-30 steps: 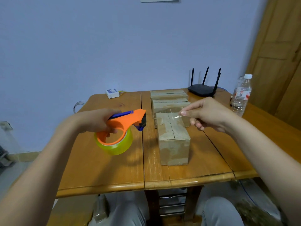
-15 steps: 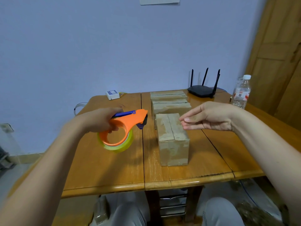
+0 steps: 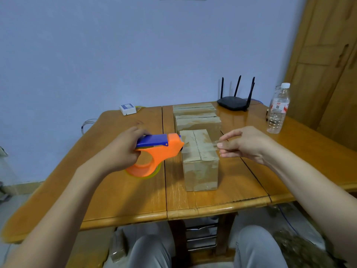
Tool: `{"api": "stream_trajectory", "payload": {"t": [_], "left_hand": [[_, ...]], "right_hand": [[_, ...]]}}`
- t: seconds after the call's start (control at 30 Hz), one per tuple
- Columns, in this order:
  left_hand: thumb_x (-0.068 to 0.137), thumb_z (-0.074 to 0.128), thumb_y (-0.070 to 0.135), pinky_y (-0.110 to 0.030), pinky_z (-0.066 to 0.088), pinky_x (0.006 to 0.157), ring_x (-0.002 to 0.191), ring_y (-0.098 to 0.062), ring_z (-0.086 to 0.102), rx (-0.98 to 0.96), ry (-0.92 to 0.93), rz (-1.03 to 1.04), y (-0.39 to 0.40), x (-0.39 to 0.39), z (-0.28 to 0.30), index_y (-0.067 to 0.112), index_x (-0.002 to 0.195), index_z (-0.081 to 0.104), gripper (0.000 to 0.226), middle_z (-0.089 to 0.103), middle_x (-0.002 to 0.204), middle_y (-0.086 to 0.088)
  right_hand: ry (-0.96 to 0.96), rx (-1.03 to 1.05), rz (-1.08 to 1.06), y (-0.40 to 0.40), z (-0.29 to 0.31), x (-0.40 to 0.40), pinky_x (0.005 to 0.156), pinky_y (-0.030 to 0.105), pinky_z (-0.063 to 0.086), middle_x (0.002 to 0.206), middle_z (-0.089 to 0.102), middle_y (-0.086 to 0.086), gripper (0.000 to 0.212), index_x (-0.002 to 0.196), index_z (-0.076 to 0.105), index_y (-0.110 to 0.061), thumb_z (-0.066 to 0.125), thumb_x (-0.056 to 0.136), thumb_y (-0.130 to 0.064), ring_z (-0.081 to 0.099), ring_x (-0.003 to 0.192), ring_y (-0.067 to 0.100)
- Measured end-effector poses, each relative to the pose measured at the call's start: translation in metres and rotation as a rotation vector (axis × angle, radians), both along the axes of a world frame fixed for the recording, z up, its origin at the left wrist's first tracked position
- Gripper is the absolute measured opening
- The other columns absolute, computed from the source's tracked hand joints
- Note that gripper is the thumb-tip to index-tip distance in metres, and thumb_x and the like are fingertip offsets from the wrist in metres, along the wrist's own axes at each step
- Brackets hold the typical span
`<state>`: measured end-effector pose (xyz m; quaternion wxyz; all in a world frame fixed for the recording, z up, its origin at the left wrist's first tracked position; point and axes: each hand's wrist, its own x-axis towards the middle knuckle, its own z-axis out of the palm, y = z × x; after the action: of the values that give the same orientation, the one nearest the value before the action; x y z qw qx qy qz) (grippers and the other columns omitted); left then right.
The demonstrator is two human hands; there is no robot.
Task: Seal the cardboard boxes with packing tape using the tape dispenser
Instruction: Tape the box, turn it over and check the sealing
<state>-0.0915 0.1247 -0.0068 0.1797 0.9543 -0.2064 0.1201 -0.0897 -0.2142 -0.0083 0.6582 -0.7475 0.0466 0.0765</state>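
Three cardboard boxes stand in a row on the wooden table (image 3: 123,198). The nearest box (image 3: 200,161) has its flaps closed with a seam down the middle. Behind it are a second box (image 3: 199,123) and a third box (image 3: 193,108). My left hand (image 3: 119,151) grips the orange and blue tape dispenser (image 3: 154,153), whose nose sits at the near box's left top edge. A clear strip of tape (image 3: 201,147) stretches across the box top. My right hand (image 3: 245,144) pinches its free end just right of the box.
A black router (image 3: 233,102) with antennas sits at the back of the table. A clear water bottle (image 3: 278,110) stands at the right rear. A small white device (image 3: 127,109) lies at the back left. My knees show under the table's front edge.
The dispenser has turned flatter and moved right to the near box's left edge. My right hand now pinches a tape end drawn across the box top, and has shifted slightly right.
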Motion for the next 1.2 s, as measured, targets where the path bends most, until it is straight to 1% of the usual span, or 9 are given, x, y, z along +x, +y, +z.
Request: {"api": "stream_trajectory", "payload": {"t": [0.1, 0.27, 0.4, 0.5, 0.6, 0.77, 0.87, 1.07, 1.2], "left_hand": [[0.075, 0.055, -0.012, -0.013, 0.037, 0.071, 0.092, -0.013, 0.053, -0.040, -0.001, 0.000, 0.000, -0.005, -0.009, 0.020, 0.121, 0.058, 0.056, 0.051, 0.102, 0.007], [0.076, 0.058, -0.008, -0.021, 0.042, 0.073, 0.091, -0.013, 0.056, -0.069, -0.068, -0.008, -0.004, -0.012, -0.017, 0.022, 0.120, 0.058, 0.053, 0.053, 0.103, 0.007], [0.076, 0.058, -0.008, -0.021, 0.044, 0.074, 0.092, -0.011, 0.056, -0.075, -0.053, -0.013, -0.003, -0.012, -0.023, 0.022, 0.120, 0.059, 0.054, 0.054, 0.104, 0.008], [0.077, 0.060, -0.008, -0.021, 0.044, 0.075, 0.091, -0.009, 0.057, -0.077, -0.051, -0.019, -0.005, -0.014, -0.027, 0.024, 0.120, 0.059, 0.054, 0.054, 0.104, 0.010], [0.076, 0.058, -0.010, -0.020, 0.043, 0.073, 0.090, -0.008, 0.056, -0.094, -0.057, -0.031, -0.007, -0.017, -0.029, 0.027, 0.118, 0.058, 0.056, 0.053, 0.101, 0.011], [0.077, 0.058, -0.011, -0.017, 0.040, 0.072, 0.092, -0.008, 0.055, -0.097, -0.058, -0.028, -0.006, -0.018, -0.032, 0.022, 0.121, 0.057, 0.056, 0.052, 0.103, 0.008], [0.077, 0.057, -0.012, -0.017, 0.040, 0.071, 0.092, -0.007, 0.055, -0.104, -0.060, -0.023, -0.005, -0.019, -0.033, 0.021, 0.122, 0.056, 0.057, 0.052, 0.105, 0.007], [0.076, 0.056, -0.013, -0.020, 0.040, 0.072, 0.091, -0.011, 0.055, -0.117, -0.065, -0.032, -0.006, -0.020, -0.034, 0.021, 0.122, 0.056, 0.057, 0.051, 0.104, 0.007], [0.077, 0.057, -0.011, -0.019, 0.039, 0.072, 0.091, -0.009, 0.055, -0.112, -0.059, -0.039, -0.007, -0.020, -0.034, 0.021, 0.122, 0.056, 0.055, 0.050, 0.102, 0.010]], "right_hand": [[0.027, -0.005, 0.006, -0.002, -0.004, -0.004, 0.060, 0.026, 0.061, 0.088, 0.075, 0.024, 0.037, 0.106, 0.066, 0.009, 0.082, 0.073, 0.005, 0.076, 0.078, 0.030], [0.027, -0.026, -0.009, -0.006, -0.004, -0.006, 0.057, 0.022, 0.059, 0.086, 0.075, 0.025, 0.027, 0.094, 0.071, 0.011, 0.082, 0.071, 0.003, 0.075, 0.072, 0.027], [0.046, -0.027, -0.002, -0.008, -0.009, -0.009, 0.057, 0.024, 0.060, 0.082, 0.075, 0.023, 0.026, 0.094, 0.071, 0.010, 0.082, 0.071, 0.002, 0.075, 0.071, 0.026], [0.074, -0.027, 0.004, -0.008, -0.014, -0.010, 0.058, 0.025, 0.061, 0.084, 0.075, 0.024, 0.029, 0.096, 0.072, 0.010, 0.082, 0.071, -0.001, 0.076, 0.073, 0.027], [0.104, -0.006, 0.007, -0.009, -0.017, -0.011, 0.060, 0.027, 0.062, 0.087, 0.075, 0.025, 0.036, 0.096, 0.072, 0.010, 0.082, 0.065, -0.005, 0.076, 0.073, 0.027], [0.139, 0.014, 0.014, -0.011, -0.018, -0.011, 0.063, 0.032, 0.064, 0.089, 0.076, 0.022, 0.025, 0.100, 0.072, 0.006, 0.078, 0.078, -0.003, 0.076, 0.077, 0.028], [0.160, 0.009, 0.014, -0.011, -0.019, -0.011, 0.064, 0.033, 0.064, 0.090, 0.076, 0.020, 0.024, 0.102, 0.073, 0.002, 0.078, 0.080, -0.005, 0.076, 0.078, 0.027], [0.166, 0.006, 0.001, -0.011, -0.020, -0.009, 0.066, 0.037, 0.064, 0.092, 0.077, 0.017, 0.020, 0.103, 0.073, -0.002, 0.077, 0.083, -0.007, 0.076, 0.077, 0.027], [0.133, -0.036, -0.006, -0.014, -0.021, -0.008, 0.071, 0.040, 0.064, 0.094, 0.077, 0.015, 0.022, 0.101, 0.075, -0.004, 0.081, 0.081, -0.010, 0.076, 0.086, 0.031]]}}
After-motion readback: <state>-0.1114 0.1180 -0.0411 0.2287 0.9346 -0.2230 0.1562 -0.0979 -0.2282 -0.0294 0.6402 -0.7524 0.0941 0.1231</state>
